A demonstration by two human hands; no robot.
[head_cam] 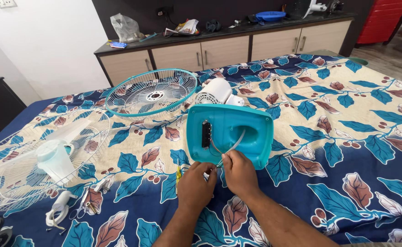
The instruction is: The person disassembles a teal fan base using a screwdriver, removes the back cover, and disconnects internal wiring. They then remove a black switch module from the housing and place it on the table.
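Both hands pinch thin wires at the near edge of the teal fan base: left hand and right hand closed on the wires, base just beyond the fingertips. Base lies underside-up on the leaf-print bedsheet, white motor behind it, teal grille and white grille to the left. Dark-topped cabinet along the far wall.

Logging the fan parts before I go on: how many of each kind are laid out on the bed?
Wire grilles: 2, teal-rimmed and white
Teal base: 1, both hands at its wire
White motor: 1
Clear blade: 1
Screwdriver: 1
Total: 6
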